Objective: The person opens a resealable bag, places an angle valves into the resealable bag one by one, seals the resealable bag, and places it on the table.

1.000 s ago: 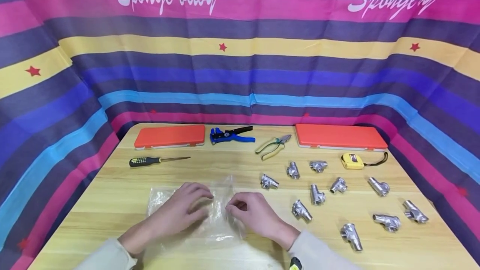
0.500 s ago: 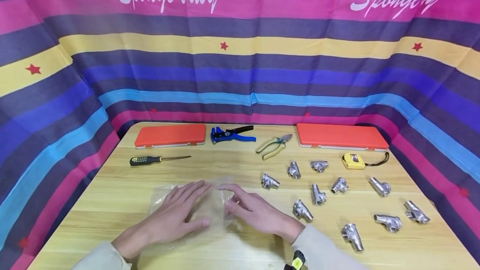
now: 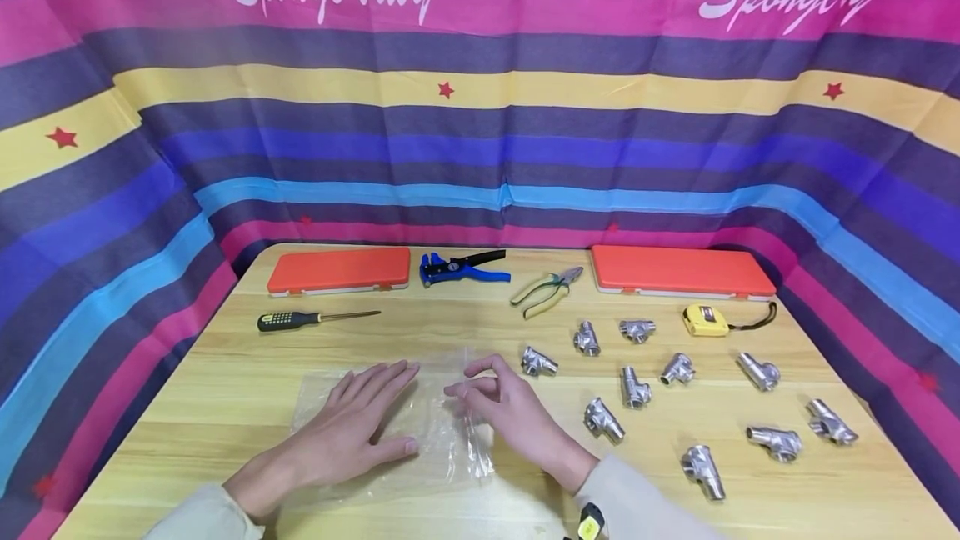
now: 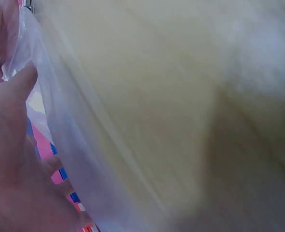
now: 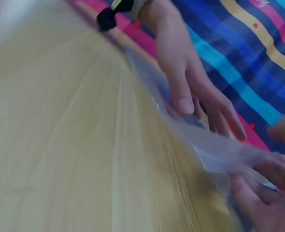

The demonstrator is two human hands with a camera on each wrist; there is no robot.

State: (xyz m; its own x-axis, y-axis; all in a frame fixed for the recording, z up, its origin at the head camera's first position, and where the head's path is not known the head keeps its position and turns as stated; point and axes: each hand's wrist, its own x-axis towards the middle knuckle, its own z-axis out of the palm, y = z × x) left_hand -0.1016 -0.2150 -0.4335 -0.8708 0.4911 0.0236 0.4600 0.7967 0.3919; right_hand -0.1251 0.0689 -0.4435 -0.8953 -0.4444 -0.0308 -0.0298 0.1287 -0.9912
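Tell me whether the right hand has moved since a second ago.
Yes. The right hand has shifted up the table, toward the nearest pipe tee, and now pinches the edge of the clear plastic bag there.

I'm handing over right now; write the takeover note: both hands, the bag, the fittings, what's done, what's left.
Left hand: flat, fingers straight, pressing the clear plastic bag onto the table.
Right hand: fingers curled, pinching the bag's right edge and lifting it slightly.
Metal tee fittings: ten, loose on the table to the right, none in the bag.
Done: bag laid flat and held.
Left: bag looks unopened; probably open it and load the fittings.
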